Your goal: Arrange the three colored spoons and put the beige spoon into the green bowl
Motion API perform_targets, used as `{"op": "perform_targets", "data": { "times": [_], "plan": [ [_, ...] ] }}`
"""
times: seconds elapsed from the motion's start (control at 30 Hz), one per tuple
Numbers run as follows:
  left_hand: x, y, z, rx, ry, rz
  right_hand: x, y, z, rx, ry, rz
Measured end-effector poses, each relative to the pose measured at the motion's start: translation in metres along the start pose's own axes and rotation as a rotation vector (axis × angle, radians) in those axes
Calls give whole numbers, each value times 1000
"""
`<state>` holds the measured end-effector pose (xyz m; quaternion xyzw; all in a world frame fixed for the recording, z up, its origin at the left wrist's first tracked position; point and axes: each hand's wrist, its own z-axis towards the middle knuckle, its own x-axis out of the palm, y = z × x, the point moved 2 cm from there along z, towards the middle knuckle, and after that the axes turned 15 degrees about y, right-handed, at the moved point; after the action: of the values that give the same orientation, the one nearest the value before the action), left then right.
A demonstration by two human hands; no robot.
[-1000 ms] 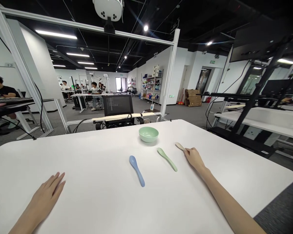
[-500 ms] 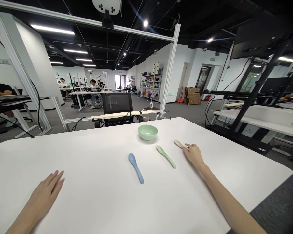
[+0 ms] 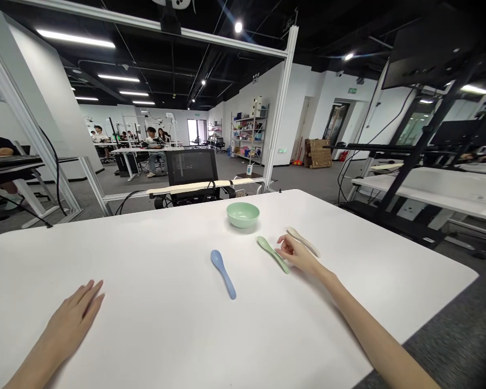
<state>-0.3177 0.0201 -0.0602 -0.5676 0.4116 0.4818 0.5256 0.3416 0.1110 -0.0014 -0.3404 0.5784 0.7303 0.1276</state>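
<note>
On the white table [image 3: 166, 335] lie three spoons side by side: a blue spoon [image 3: 223, 266], a green spoon [image 3: 272, 253] and a beige spoon [image 3: 303, 241]. A pale green bowl [image 3: 243, 214] stands behind them. My right hand [image 3: 297, 254] hovers between the green and beige spoons, fingers loosely curled and apart, holding nothing; its fingertips are at the green spoon's handle. My left hand [image 3: 71, 321] lies flat on the table at the near left, fingers stretched out.
A black office chair [image 3: 192, 173] stands beyond the table's far edge inside a white metal frame [image 3: 281, 102]. Black stands and white desks [image 3: 437, 189] fill the right. Several people sit at desks far back left. The table's right edge drops off near my right forearm.
My right hand let go of the beige spoon's handle and moved left toward the green spoon. The beige spoon now lies free. My left hand has stayed put.
</note>
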Motion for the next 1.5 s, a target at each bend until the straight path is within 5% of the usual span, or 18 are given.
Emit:
{"op": "perform_targets", "data": {
  "times": [1.5],
  "plan": [
    [7,9,5,10,-3,2,6,-16,2,-44,59,15]
  ]
}}
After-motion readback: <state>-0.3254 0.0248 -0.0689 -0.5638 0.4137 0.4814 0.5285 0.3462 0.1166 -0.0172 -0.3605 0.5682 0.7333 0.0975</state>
